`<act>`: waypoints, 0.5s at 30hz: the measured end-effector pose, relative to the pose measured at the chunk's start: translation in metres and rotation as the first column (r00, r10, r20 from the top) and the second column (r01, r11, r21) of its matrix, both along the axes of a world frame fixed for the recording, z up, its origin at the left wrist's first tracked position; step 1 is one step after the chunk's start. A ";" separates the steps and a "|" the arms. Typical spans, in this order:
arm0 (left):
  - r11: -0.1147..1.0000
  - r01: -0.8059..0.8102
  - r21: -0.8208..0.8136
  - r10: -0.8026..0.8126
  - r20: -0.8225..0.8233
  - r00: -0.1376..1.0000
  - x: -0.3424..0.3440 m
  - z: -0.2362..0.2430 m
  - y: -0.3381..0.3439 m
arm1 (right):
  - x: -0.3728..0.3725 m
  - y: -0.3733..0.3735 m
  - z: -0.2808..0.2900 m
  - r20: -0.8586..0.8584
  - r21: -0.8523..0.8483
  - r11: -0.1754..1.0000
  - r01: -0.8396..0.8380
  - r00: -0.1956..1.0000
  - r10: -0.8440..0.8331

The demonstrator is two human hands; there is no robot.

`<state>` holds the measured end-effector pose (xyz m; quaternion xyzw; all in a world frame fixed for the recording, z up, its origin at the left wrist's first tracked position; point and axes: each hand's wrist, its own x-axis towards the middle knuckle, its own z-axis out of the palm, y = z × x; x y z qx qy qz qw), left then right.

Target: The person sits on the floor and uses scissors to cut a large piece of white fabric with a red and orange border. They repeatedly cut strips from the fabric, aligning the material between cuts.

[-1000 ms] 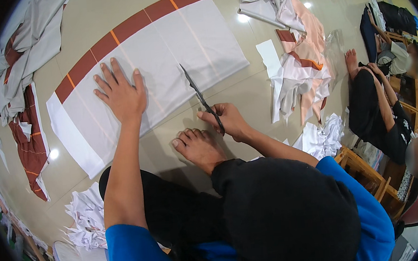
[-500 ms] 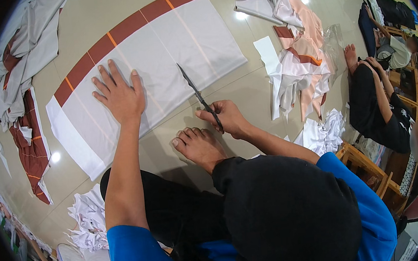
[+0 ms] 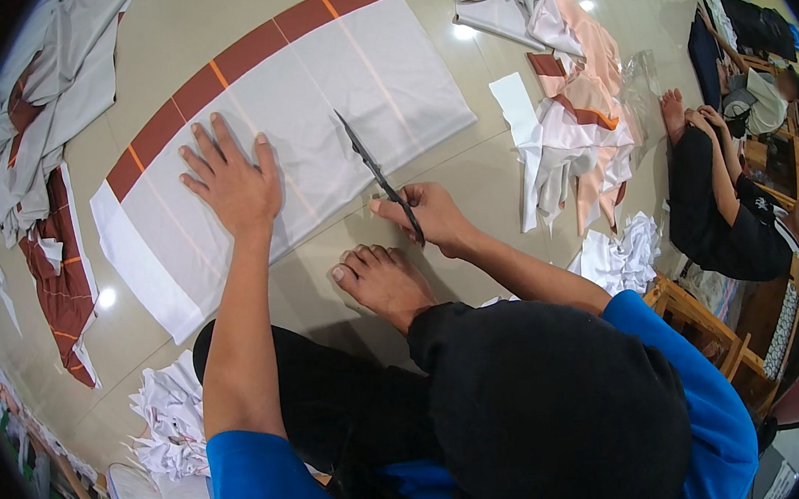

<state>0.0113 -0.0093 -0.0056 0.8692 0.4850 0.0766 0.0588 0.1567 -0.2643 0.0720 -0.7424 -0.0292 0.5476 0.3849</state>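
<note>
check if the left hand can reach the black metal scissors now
Probably yes: the flat, empty left hand lies on the pale grey, brown-bordered fabric, with only fabric between it and the black scissors, though the right hand holds them.

Floor tiles (image 3: 483, 176): bright and glossy, with round white glints far right and one at left, so the light seems to come from above.
Cloth (image 3: 303, 130): evenly lit, pale but still showing its faint stripes.
My left hand (image 3: 234, 188): sharp, with a thin soft shadow beside the fingers.
My right hand (image 3: 435, 218): clear, and the dark scissors (image 3: 368, 160) stand out crisply.
My bare foot (image 3: 383, 279): soft grey shadow on the near side.
My black trousers (image 3: 556, 407): dark, folds mostly lost.
Right edge: furniture (image 3: 695, 319) bent, faces smeared.
Corners: black, rounded by the lens.
</note>
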 end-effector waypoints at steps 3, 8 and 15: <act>1.000 0.001 -0.007 -0.001 -0.002 1.000 0.000 0.002 0.000 | 0.000 0.000 -0.002 0.001 0.002 1.000 0.002 1.000 -0.002; 1.000 0.004 -0.009 -0.004 -0.003 1.000 0.001 0.002 0.000 | 0.000 0.001 -0.003 -0.005 0.000 1.000 0.005 1.000 -0.005; 1.000 0.006 0.000 -0.006 -0.005 1.000 -0.001 -0.001 0.000 | 0.001 0.000 -0.006 0.013 -0.003 1.000 -0.030 0.999 0.030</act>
